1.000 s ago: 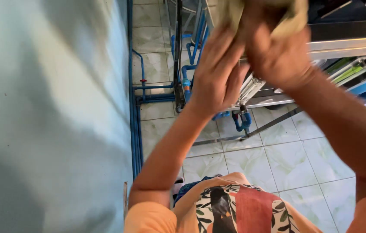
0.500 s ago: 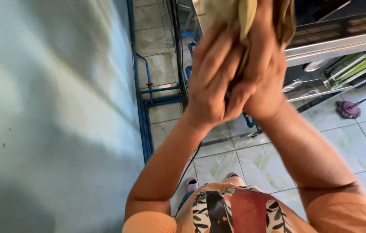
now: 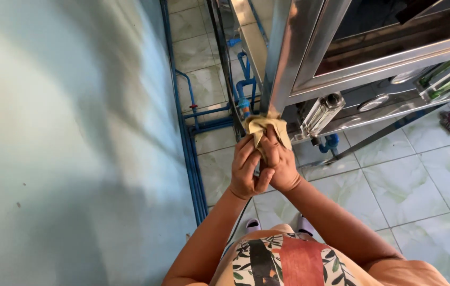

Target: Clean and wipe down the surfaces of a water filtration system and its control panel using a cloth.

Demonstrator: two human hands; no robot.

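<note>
Steel cabinet: cloth seemingly in hands.

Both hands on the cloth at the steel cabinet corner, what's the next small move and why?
Probably slide the yellow cloth up along the steel corner post. The left hand and right hand clamp it together at the post's lower end, and the shiny length above is untouched.
</note>
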